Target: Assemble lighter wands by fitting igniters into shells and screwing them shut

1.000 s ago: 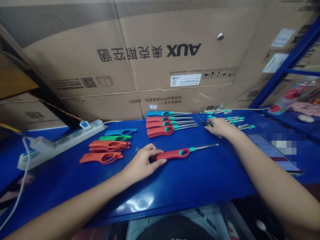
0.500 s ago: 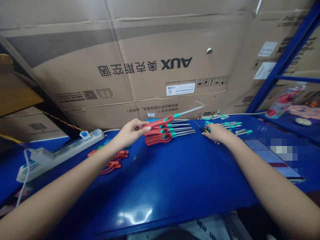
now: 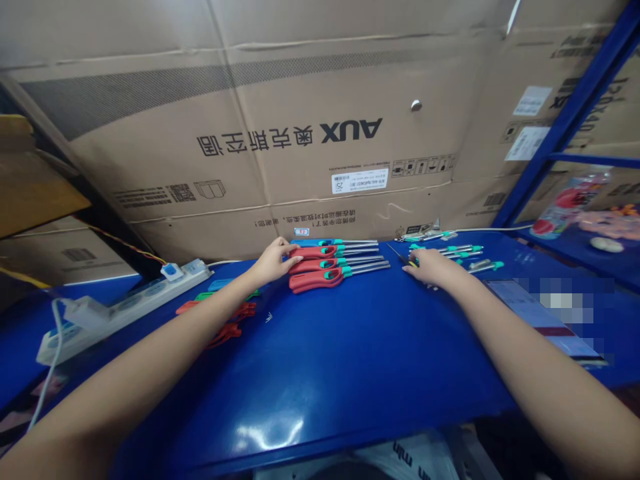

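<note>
My left hand (image 3: 275,262) pinches the handle end of a red gas lighter (image 3: 314,253), which lies flat in a row on the blue table. Other red lighters (image 3: 316,281) lie in front of it, and a blue lighter (image 3: 313,243) is behind. Their metal tubes with green collars point right. My right hand (image 3: 433,267) is closed around a screwdriver (image 3: 397,254) with a dark and yellow handle; its thin shaft points up and left. Beside that hand lie several metal lighter tubes (image 3: 463,252) with green parts, partly hidden by my fingers.
Red handle pieces (image 3: 245,311) lie left of the row, partly behind my left forearm. Tiny screws (image 3: 269,317) are nearby. A white power strip (image 3: 130,307) stands at left, a tablet-like screen (image 3: 535,317) at right. A large cardboard sheet (image 3: 280,87) rises behind the table (image 3: 345,373).
My left hand has lowered the raised, tilted red lighter into the row, where it now lies flat. My right hand stays in about the same place with the screwdriver.
</note>
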The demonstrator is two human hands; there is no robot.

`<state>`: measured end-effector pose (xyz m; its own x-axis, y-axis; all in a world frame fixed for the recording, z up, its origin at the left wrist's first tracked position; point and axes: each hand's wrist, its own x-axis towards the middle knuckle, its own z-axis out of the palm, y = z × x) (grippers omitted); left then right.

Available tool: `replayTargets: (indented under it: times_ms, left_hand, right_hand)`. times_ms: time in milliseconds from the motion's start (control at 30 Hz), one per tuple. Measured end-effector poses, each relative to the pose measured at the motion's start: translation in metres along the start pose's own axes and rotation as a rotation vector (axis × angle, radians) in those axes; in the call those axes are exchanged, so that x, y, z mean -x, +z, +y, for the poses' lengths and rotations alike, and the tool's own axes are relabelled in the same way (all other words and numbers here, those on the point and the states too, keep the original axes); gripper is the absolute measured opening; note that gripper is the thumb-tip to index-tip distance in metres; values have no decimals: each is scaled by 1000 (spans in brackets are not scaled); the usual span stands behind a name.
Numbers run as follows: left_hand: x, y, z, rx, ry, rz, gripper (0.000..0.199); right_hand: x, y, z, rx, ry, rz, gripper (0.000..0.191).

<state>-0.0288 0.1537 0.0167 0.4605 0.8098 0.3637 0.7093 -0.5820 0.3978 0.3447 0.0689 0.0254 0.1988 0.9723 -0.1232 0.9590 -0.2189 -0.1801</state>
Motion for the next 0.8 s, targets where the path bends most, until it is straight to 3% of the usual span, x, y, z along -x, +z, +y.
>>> replayTargets:
  times_ms: [300, 800]
  left_hand:
    - [-2, 7, -4, -17, -92, 32, 29]
    - [0, 3, -10, -48, -113, 58, 27]
  right_hand:
    - [-1, 0, 0, 39, -7, -1, 39]
    - [-8, 6, 5, 96, -26, 34, 37]
